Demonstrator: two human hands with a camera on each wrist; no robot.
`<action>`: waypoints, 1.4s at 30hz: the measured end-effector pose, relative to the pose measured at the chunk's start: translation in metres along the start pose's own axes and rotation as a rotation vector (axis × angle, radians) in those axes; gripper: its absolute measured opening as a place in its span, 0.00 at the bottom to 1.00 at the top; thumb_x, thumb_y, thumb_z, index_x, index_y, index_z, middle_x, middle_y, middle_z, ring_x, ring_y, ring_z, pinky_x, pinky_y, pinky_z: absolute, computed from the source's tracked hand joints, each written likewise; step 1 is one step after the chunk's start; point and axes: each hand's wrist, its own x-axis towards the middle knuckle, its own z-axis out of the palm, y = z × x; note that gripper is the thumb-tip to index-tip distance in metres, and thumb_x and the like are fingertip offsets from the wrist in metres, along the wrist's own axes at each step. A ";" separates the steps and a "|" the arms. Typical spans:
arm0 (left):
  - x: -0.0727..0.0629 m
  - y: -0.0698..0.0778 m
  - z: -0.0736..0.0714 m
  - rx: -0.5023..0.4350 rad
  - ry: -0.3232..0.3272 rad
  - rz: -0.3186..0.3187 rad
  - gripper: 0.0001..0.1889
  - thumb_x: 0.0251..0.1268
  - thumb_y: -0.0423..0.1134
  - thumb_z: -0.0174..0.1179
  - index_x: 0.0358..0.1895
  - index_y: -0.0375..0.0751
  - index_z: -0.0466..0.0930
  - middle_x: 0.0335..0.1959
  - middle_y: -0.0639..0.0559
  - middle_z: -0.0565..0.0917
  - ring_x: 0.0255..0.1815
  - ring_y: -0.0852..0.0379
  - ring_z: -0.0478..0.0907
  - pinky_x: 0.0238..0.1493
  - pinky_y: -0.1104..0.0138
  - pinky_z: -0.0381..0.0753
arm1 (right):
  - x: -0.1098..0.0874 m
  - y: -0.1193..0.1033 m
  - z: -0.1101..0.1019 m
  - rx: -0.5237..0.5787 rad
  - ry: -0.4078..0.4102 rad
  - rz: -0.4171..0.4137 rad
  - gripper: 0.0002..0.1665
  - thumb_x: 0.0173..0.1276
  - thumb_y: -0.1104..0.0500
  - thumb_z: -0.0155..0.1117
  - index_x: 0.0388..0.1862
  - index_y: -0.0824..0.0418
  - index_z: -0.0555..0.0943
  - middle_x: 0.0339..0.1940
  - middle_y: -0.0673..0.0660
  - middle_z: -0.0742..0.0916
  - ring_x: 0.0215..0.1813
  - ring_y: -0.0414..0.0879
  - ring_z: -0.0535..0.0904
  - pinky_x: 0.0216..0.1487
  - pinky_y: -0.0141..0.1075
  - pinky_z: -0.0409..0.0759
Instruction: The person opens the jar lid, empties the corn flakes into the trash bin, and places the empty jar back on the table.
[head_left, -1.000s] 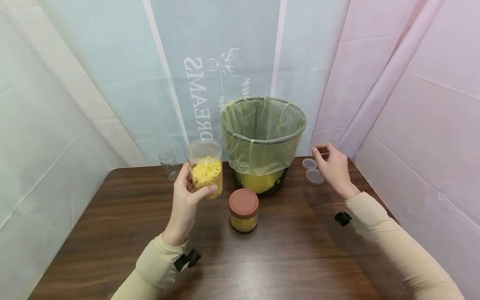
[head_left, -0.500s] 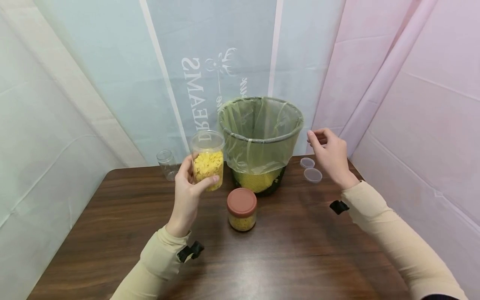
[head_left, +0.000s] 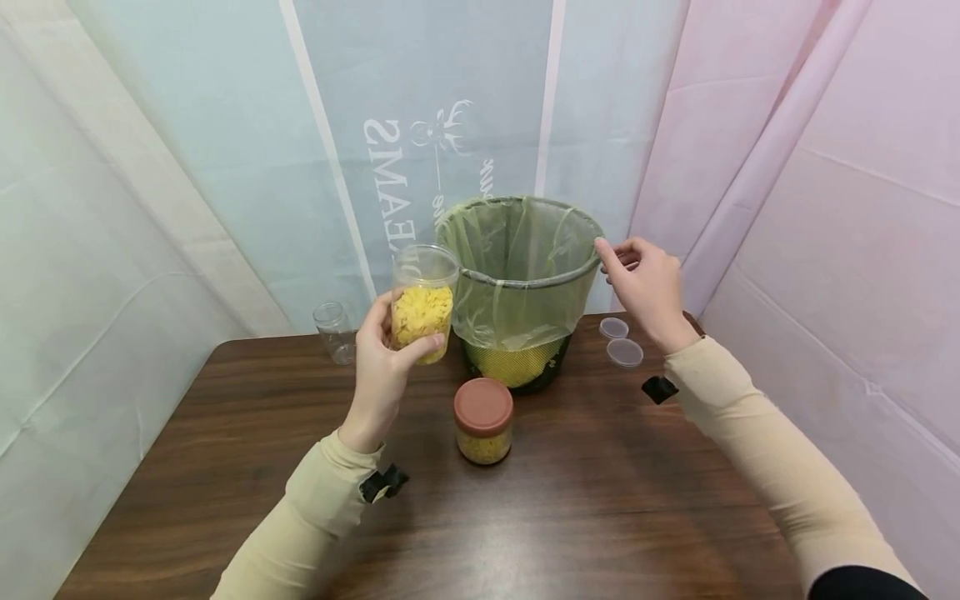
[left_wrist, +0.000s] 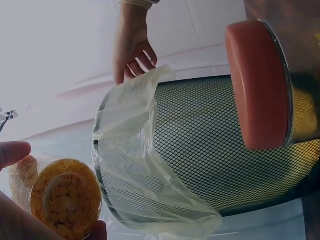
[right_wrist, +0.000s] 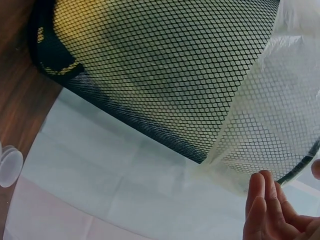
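My left hand [head_left: 384, 354] grips a clear plastic jar [head_left: 426, 312] partly filled with yellow flakes, thumb in front. It holds the jar raised and roughly upright beside the left rim of a black mesh trash can [head_left: 517, 285]; the left wrist view shows the jar's base [left_wrist: 67, 200]. A thin yellow-green bag [head_left: 525, 317] lines the can and folds over its rim. At the can's right rim is my right hand [head_left: 648, 283], thumb apart from the fingers. In the right wrist view its fingers [right_wrist: 270, 197] lie beside the bag's outer side; contact is hard to tell.
A short jar with a reddish lid [head_left: 483, 417] and yellow contents stands before the can. Left of it, at the back, is a clear jar [head_left: 334, 332]. Two clear round lids [head_left: 624, 352] lie to the right on the brown table [head_left: 585, 500]. Cloth walls [head_left: 225, 125] surround it.
My left hand has lifted the jar of flakes slightly up and to the right. My right hand has moved left from above the clear lids to the can's rim.
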 end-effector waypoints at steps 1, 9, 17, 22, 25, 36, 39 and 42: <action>0.001 0.000 0.000 0.009 0.002 0.000 0.28 0.47 0.26 0.66 0.56 0.40 0.71 0.46 0.48 0.78 0.46 0.54 0.77 0.44 0.67 0.79 | 0.001 -0.001 0.000 -0.012 -0.008 0.012 0.31 0.63 0.30 0.52 0.38 0.53 0.84 0.29 0.53 0.89 0.21 0.30 0.78 0.28 0.32 0.71; 0.007 -0.001 -0.001 0.031 -0.003 -0.005 0.30 0.47 0.26 0.67 0.57 0.40 0.70 0.49 0.48 0.78 0.48 0.54 0.76 0.45 0.67 0.79 | 0.004 -0.006 0.004 -0.011 -0.058 0.056 0.32 0.62 0.28 0.52 0.39 0.53 0.83 0.28 0.54 0.89 0.21 0.32 0.80 0.29 0.35 0.71; 0.010 -0.003 -0.002 0.043 0.008 0.013 0.31 0.47 0.25 0.68 0.58 0.40 0.71 0.50 0.49 0.78 0.50 0.55 0.75 0.48 0.67 0.78 | 0.006 -0.008 0.006 -0.018 -0.068 0.074 0.26 0.64 0.33 0.52 0.37 0.53 0.81 0.27 0.54 0.89 0.26 0.43 0.83 0.25 0.37 0.69; 0.014 -0.004 -0.001 0.068 0.019 0.025 0.31 0.45 0.26 0.70 0.58 0.44 0.73 0.50 0.50 0.78 0.49 0.56 0.75 0.44 0.68 0.79 | 0.006 -0.009 0.007 -0.034 -0.060 0.082 0.22 0.65 0.37 0.52 0.37 0.52 0.81 0.26 0.51 0.89 0.26 0.41 0.82 0.25 0.37 0.69; 0.019 -0.005 -0.002 0.098 0.023 0.036 0.33 0.44 0.27 0.72 0.59 0.46 0.75 0.52 0.50 0.78 0.49 0.55 0.75 0.44 0.69 0.79 | 0.006 -0.009 0.009 -0.050 -0.055 0.085 0.22 0.66 0.37 0.51 0.37 0.52 0.80 0.27 0.50 0.88 0.26 0.41 0.83 0.27 0.37 0.69; 0.033 -0.001 -0.002 0.149 0.050 0.026 0.35 0.42 0.32 0.75 0.56 0.41 0.66 0.52 0.50 0.75 0.53 0.58 0.73 0.50 0.66 0.76 | 0.005 -0.013 0.010 -0.078 -0.061 0.105 0.21 0.66 0.38 0.49 0.38 0.52 0.79 0.28 0.49 0.88 0.28 0.44 0.83 0.29 0.38 0.71; 0.038 0.001 -0.003 0.161 0.051 0.039 0.33 0.42 0.35 0.75 0.55 0.43 0.67 0.51 0.49 0.77 0.50 0.57 0.75 0.45 0.67 0.78 | 0.004 -0.014 0.011 -0.078 -0.061 0.108 0.21 0.67 0.38 0.48 0.39 0.52 0.79 0.28 0.49 0.88 0.28 0.46 0.83 0.29 0.38 0.70; 0.044 0.004 -0.003 0.166 0.052 0.063 0.32 0.43 0.37 0.75 0.54 0.45 0.70 0.50 0.47 0.77 0.47 0.55 0.76 0.40 0.67 0.80 | 0.004 -0.013 0.011 -0.073 -0.063 0.110 0.22 0.67 0.38 0.48 0.40 0.52 0.79 0.28 0.50 0.88 0.28 0.46 0.83 0.29 0.38 0.70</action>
